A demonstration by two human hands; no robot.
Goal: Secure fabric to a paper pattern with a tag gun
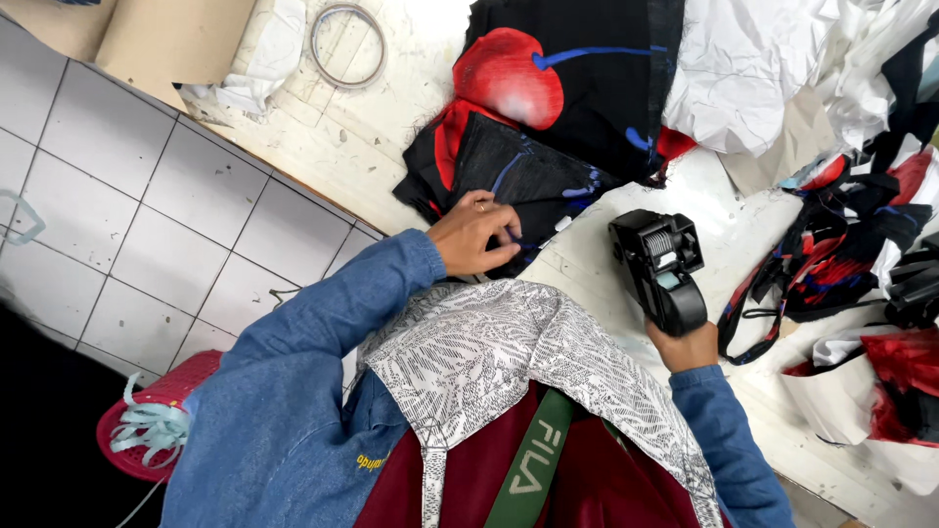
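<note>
Fabric stack point(518, 171) under left hand point(476, 235)

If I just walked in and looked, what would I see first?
Probably the big red shapes on the black fabric pile near the top middle of the white table, where the left hand presses on a dark cut piece. Next, the chunky black handheld labelling tool gripped by the right hand just right of centre. More red, black and white scraps are heaped along the right edge.
</note>
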